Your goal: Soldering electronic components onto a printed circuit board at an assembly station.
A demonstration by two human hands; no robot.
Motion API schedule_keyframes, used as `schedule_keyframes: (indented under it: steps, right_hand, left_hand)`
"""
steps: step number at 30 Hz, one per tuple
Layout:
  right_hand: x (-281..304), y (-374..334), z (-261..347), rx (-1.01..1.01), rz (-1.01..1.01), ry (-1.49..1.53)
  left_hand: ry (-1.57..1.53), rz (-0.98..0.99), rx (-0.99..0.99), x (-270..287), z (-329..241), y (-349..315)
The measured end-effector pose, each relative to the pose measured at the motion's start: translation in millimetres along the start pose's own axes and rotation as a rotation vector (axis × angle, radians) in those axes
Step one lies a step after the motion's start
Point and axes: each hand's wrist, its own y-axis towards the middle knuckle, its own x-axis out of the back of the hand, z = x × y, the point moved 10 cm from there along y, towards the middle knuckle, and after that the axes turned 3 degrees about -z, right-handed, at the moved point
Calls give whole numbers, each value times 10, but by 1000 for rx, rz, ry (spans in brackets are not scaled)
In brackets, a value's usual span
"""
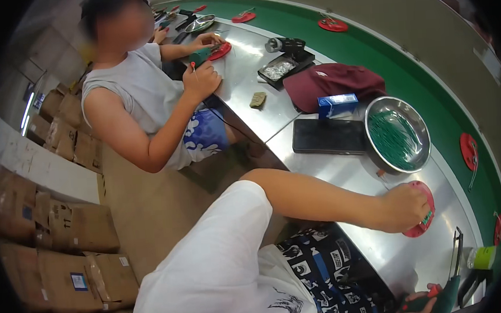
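My left hand [404, 209] reaches across the metal table with its fingers bent down onto a round red plate [429, 189]. Small green pieces [426, 219] show at the fingertips; what exactly the fingers pinch is hidden. At the lower right, partly cut off by the picture's edge, my right hand [420, 305] is wrapped round a green pistol-shaped soldering gun [446, 299] with a red trigger. Its long thin metal front points up, away from me, just short of the red plate.
A steel bowl [423, 124] of thin green pieces, a black flat case [326, 136], a blue box [337, 105] and a maroon cap [338, 83] lie beyond my arm. A co-worker [138, 100] sits at left, holding a similar green tool [199, 56]. Cardboard boxes [56, 254] stack behind.
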Motion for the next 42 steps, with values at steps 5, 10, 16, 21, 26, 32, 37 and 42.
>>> schedule_keyframes:
  steps: [5, 10, 16, 21, 26, 32, 37, 42]
  right_hand:
    - [148, -33, -443, -166, -77, 234]
    - [105, -23, -459, -133, 19, 308]
    - [-156, -154, -253, 14, 309, 267]
    - [-200, -157, -200, -42, 402, 317]
    - [-241, -122, -215, -117, 385, 297]
    - [-346, -82, -189, -162, 393, 275]
    - [-400, -52, -176, -178, 404, 239]
    - [-392, -24, -190, -188, 404, 212]
  left_hand:
    - [-87, -117, 21, 117, 54, -7]
    - [-164, -181, 27, 341, 226, 107]
    - [-402, -133, -10, 483, 120, 147]
    - [-346, 48, 54, 148, 83, 57]
    - [-292, 82, 60, 78, 97, 48]
    - [-284, 108, 68, 39, 119, 19]
    - [-276, 113, 55, 30, 123, 19]
    - [-275, 117, 64, -15, 127, 17]
